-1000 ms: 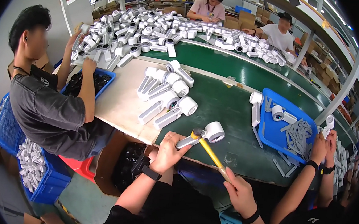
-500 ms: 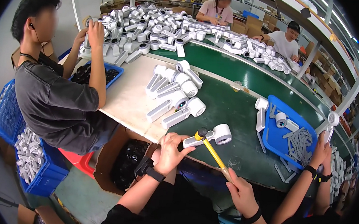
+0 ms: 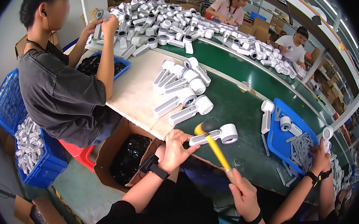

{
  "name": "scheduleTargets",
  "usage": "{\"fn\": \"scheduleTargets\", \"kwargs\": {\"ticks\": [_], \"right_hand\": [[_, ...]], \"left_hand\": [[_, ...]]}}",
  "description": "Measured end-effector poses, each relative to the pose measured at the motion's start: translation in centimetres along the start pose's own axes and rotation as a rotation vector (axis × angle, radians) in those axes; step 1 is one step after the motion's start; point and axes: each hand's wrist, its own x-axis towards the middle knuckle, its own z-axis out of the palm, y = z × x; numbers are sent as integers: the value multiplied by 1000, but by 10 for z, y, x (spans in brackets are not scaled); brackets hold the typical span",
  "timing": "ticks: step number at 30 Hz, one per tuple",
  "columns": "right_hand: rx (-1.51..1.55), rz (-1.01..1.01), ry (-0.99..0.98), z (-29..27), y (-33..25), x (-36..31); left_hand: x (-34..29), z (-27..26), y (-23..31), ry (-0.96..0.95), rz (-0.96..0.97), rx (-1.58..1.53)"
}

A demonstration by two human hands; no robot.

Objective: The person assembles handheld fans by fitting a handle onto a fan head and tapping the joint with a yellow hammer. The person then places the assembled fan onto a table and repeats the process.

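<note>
A white and grey handheld fan (image 3: 229, 133) lies at the near edge of the green table, its round head pointing right. My left hand (image 3: 177, 150) is closed around the end of its handle. In my right hand (image 3: 245, 197) is a hammer with a yellow handle (image 3: 218, 153), gripped near its lower end. The dark hammer head, blurred by motion, is over the fan's handle; whether it touches cannot be told. Just beyond, several similar fans (image 3: 183, 114) lie grouped on the table.
A blue tray (image 3: 274, 134) of grey strips stands right, near a co-worker's hands (image 3: 321, 159) with a fan. Another person (image 3: 64, 77) works at left beside a blue bin (image 3: 52, 173). An open cardboard box (image 3: 108, 148) sits below the table edge. Fans are heaped (image 3: 153, 21) at the back.
The view has shifted slightly. The hammer head has moved a little relative to the fan and is now blurred. My left hand keeps its hold on the fan. The right co-worker's hands have shifted.
</note>
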Motion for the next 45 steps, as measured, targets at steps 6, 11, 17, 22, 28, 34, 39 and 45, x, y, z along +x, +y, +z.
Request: {"fn": "scheduleTargets", "kwargs": {"ticks": [6, 11, 17, 22, 28, 34, 39, 45], "right_hand": [[-75, 58, -104, 1, 5, -5], [-89, 103, -98, -2, 23, -6], [-119, 132, -23, -9, 35, -8], [-39, 92, 106, -5, 43, -8], [28, 46, 166, -7, 44, -17], [305, 324, 192, -7, 42, -37], [271, 278, 110, -1, 48, -42], [149, 160, 47, -6, 35, -25]], "left_hand": [[-1, 1, 1, 10, 1, 33], [0, 4, -1, 22, 15, 48], [-1, 3, 2, 18, 17, 81], [-4, 1, 5, 1, 9, 79], [1, 3, 7, 8, 181, 73], [6, -13, 28, -390, -674, -946], [3, -25, 31, -416, -832, -829], [7, -21, 28, 25, 87, 383]]}}
